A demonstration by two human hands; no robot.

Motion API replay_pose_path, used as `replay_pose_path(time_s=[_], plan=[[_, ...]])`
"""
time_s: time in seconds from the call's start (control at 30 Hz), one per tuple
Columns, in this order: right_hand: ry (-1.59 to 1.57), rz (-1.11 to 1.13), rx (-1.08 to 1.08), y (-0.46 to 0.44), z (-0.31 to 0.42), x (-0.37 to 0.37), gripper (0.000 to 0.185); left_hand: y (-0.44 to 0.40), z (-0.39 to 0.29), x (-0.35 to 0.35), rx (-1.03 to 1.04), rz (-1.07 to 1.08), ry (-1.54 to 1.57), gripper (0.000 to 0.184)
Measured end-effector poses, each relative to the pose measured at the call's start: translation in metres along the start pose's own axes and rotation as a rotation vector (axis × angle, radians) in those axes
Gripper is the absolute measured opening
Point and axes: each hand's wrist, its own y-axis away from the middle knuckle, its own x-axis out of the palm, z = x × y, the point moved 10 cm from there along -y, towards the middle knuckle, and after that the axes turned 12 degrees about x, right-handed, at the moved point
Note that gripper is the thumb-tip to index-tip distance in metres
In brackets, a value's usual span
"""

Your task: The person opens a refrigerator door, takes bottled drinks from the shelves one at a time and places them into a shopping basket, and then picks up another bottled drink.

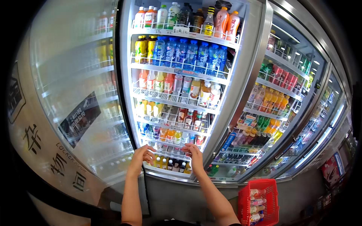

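My left hand [142, 154] reaches toward the lower shelves of a lit drinks fridge, its fingers curved and apart, holding nothing. A short way to the right, my right hand [193, 153] is raised at about the same height, also with bent, spread fingers and nothing in it. Between and behind the hands are juice bottles [170, 136] on a lower shelf and small dark and yellow bottles [176, 165] on the bottom one. Whether any fingertip touches a shelf or bottle, I cannot tell. Higher up stand blue-labelled bottles [181, 51] and dark-red bottles [189, 119].
The fridge's glass door [79, 75] stands swung out on the left. On the floor at lower right is a red basket [277, 199] holding several bottles [257, 209]. More glass-fronted fridges [279, 81] line the right side. Wire rails edge the shelves.
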Motion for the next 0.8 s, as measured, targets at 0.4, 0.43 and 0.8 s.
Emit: replay_pose_path(time_s=[0.4,0.43,0.8], plan=[[-0.106,-0.055,0.126,-0.053,-0.042,-0.014,0.033,-0.059,0.097,0.045,-0.108,0.084,0.037,0.033],[-0.108,-0.061,0.122,-0.062,-0.041,-0.018,0.033,-0.068,0.103,0.048,-0.121,0.079,0.026,0.031],[-0.138,-0.068,0.024,-0.185,0.003,-0.09,0.047,-0.224,0.098,0.14,0.012,0.128,0.004,0.036]])
